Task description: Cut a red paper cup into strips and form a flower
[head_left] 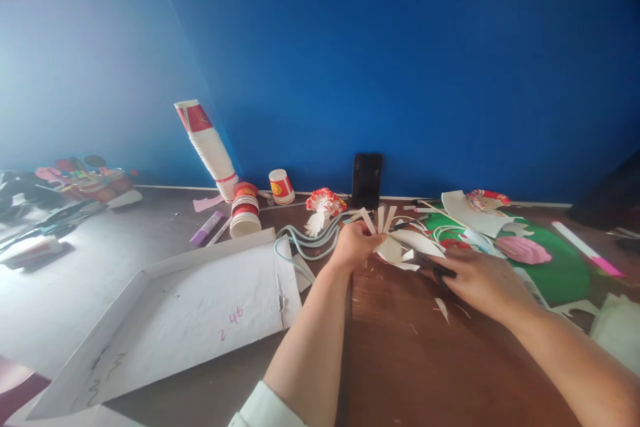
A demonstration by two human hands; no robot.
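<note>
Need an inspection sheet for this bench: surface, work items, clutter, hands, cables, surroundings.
Surface: brown tabletop, paper scraps on it.
Work items: slit paper cup, strips splayed; black-handled scissors.
Clutter: cardboard tray, leaning cup stack, purple marker, green sheet.
Hands: left hand grips slit paper cup; right hand holds black-handled scissors.
Cables: pale blue cable, looped beside left hand; ends unclear.
Surroundings: blue partition behind, upright phone before it.

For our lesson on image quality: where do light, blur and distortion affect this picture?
Head view: pale glare washes out the left side of the glossy blue wall panel; clutter at far left looks smeared; the right hand is slightly soft; wide-angle stretching seems to lean the tall white paper-cup stack.
</note>
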